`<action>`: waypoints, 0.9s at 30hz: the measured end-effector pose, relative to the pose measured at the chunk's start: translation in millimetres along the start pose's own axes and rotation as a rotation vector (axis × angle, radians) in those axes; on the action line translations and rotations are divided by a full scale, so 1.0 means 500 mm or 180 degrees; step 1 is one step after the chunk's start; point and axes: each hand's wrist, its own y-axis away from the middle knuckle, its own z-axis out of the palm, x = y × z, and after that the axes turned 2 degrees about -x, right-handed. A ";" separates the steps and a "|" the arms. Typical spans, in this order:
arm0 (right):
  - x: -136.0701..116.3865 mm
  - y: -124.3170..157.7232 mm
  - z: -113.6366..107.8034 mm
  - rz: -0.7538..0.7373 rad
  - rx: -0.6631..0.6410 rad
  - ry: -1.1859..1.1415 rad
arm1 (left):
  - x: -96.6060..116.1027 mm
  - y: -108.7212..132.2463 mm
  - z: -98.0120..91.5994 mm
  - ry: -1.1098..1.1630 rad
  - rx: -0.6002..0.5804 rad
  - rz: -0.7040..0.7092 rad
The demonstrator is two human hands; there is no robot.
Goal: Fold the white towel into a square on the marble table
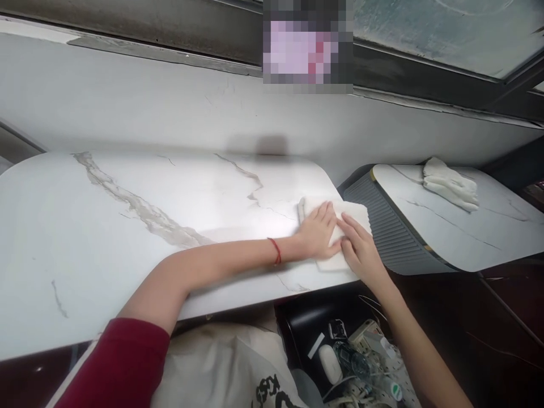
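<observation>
A folded white cloth [352, 218] lies at the right end of the white marble-patterned tabletop [191, 192]. My left hand [319, 231] rests flat on the cloth, fingers stretched out and pointing up and to the right, with a red string bracelet at the wrist. From the right side, my right hand [359, 245] also presses on the cloth, its fingers extended toward the left hand. The two hands meet near the cloth's middle and hide part of it. A corner of the cloth reaches past the tabletop's right edge.
To the right stands a low cabinet [459, 226] with ribbed grey sides; a crumpled white fabric piece [450, 184] lies on it. Below the table edge, a black surface holds a white case [330, 364], a clear bottle [352, 360] and cables. A wall and window [437, 34] lie behind.
</observation>
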 end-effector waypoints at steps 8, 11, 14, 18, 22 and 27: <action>0.037 -0.233 0.093 -0.0408 -0.0522 -0.0129 | -0.169 -0.061 -0.017 0.0049 0.0028 -0.0654; 0.041 -0.303 0.129 -0.0490 -0.0512 -0.0180 | -0.221 -0.074 -0.026 0.0006 0.0074 -0.0885; 0.036 -0.357 0.159 -0.0547 -0.0477 -0.0184 | -0.273 -0.081 -0.034 0.0012 0.0169 -0.0960; 0.021 -0.414 0.195 -0.0559 -0.0431 -0.0110 | -0.336 -0.083 -0.044 0.0052 0.0244 -0.0953; 0.011 -0.454 0.222 -0.0405 -0.0356 -0.0028 | -0.371 -0.082 -0.052 0.0078 0.0285 -0.1008; -0.001 -0.467 0.227 -0.0323 -0.0408 0.0113 | -0.376 -0.083 -0.052 0.0046 0.0401 -0.1013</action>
